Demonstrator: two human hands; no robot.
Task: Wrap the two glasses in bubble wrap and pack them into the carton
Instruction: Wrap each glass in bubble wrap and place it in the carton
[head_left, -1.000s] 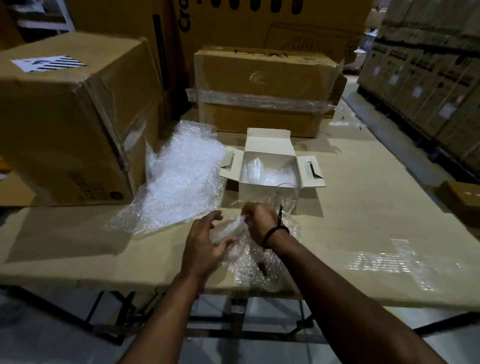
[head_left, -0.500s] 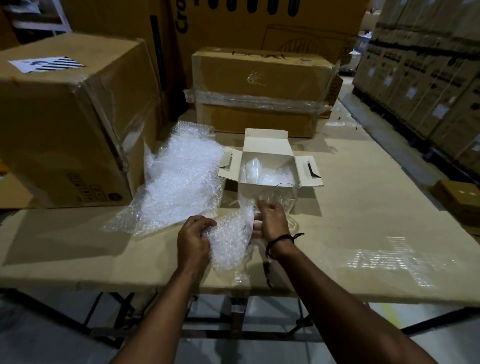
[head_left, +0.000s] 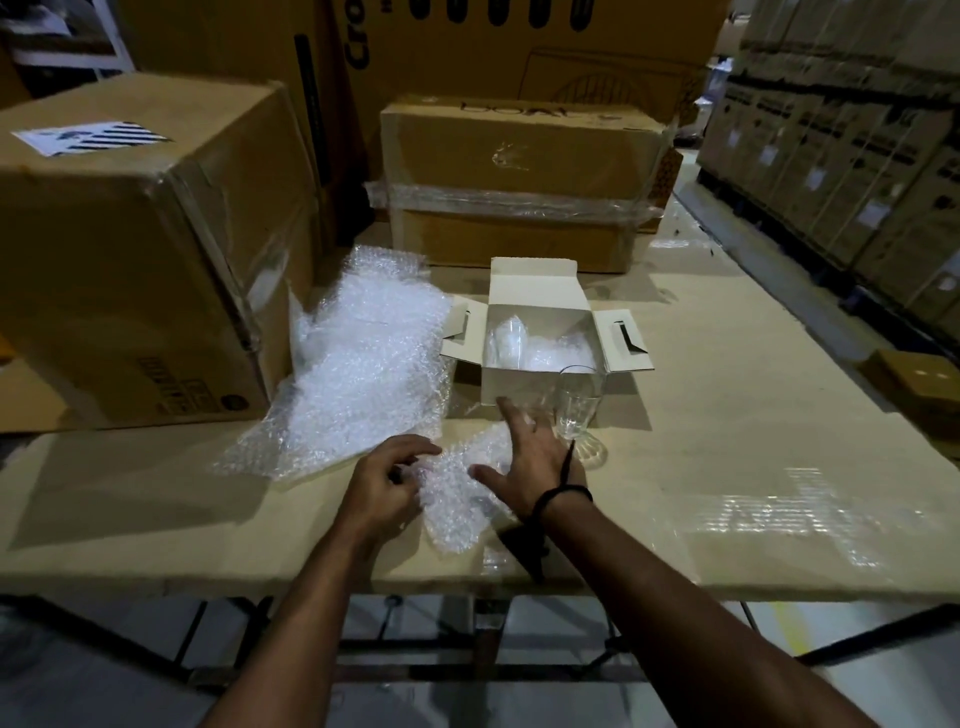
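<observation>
From the head view, the right hand (head_left: 530, 457) has let go and now lies fingers spread on the bubble wrap (head_left: 462, 493); the left hand (head_left: 387, 480) pinches its edge. The bare glass (head_left: 574, 410) stands just beside the carton (head_left: 540, 353), which holds a wrapped bundle; judging by this, the second wrap is only starting.

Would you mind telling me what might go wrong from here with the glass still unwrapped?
1. The bare glass stands right beside the right hand, which is spread open; a sideways sweep may topple it.
2. The bubble wrap sheet, pinched by the left hand, lies near the table edge, so wrapping there risks a drop.
</observation>
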